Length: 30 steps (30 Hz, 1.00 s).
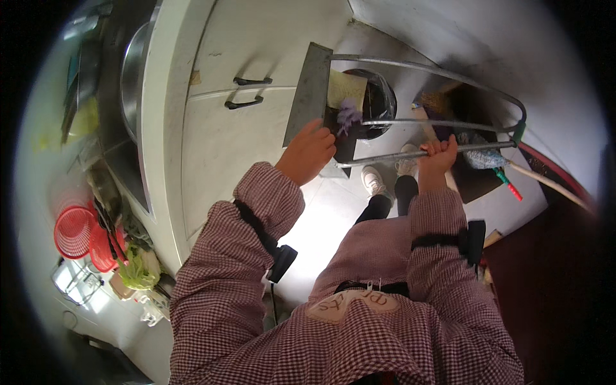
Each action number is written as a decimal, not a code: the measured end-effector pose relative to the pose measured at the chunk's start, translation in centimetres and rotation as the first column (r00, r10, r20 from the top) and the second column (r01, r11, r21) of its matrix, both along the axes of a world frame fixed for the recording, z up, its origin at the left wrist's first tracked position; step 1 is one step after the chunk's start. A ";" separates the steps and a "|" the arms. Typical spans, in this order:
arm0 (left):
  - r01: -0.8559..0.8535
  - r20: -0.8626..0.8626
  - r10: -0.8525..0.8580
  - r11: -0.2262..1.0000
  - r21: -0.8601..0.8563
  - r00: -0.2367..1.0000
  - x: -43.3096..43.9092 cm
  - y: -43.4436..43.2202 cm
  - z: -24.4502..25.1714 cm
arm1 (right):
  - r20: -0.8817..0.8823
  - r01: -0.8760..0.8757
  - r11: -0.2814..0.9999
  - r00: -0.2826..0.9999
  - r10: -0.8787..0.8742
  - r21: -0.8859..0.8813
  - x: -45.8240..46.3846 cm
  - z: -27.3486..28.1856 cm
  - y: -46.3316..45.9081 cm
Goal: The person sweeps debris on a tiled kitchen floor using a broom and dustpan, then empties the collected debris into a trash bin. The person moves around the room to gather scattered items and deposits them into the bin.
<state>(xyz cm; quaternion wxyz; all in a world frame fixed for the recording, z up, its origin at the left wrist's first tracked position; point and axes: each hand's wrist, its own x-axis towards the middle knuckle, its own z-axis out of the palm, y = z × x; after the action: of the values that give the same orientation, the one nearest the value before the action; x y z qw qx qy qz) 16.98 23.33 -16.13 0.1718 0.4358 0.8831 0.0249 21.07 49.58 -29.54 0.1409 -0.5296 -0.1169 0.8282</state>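
Note:
A grey metal dustpan point(308, 94) with a long tubular frame handle point(447, 124) is held up before me. My left hand point(308, 153) is at the pan's near side, its fingers curled at the edge; their tips are partly hidden. Farther right, my right hand point(437, 156) grips the nearest tube of the handle. A yellowish sheet point(346, 90) and a crumpled purple scrap point(349, 115) show beside the grey plate. Beyond them, a round bin lined with a black bag point(385, 103) stands on the floor, partly covered by the pan and handle.
White cabinet doors point(240, 144) with black handles rise on the left, beside a counter with a sink point(137, 82). Red plastic baskets point(76, 232) and leafy greens point(139, 267) lie lower left. A wooden stick point(548, 179) and a red-and-green handle point(507, 184) are at right.

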 end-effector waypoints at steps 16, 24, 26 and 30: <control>-0.041 0.128 0.020 0.985 0.167 0.992 -2.5 1.9 -1.1 | -0.025 -0.064 0.998 0.998 0.063 -0.013 -0.7 -2.3 1.4; -0.058 0.159 0.032 0.985 0.161 0.987 -1.6 1.7 -1.1 | 0.006 -0.165 0.985 0.986 0.165 0.052 -0.2 0.2 1.7; -0.075 0.192 0.057 0.994 0.083 0.980 -1.3 2.0 -1.2 | 0.038 -0.159 0.987 0.986 0.160 -0.027 -0.1 0.9 1.9; -0.022 0.146 -0.002 0.987 0.158 0.989 -0.9 2.0 -0.5 | 0.052 -0.208 0.978 0.977 0.208 -0.005 -0.5 0.9 2.5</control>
<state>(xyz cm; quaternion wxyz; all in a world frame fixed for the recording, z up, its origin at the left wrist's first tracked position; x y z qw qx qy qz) 16.05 25.35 -16.63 0.2003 0.4407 0.8656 0.1282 20.57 52.09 -28.64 0.0506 -0.5360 -0.1754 0.8242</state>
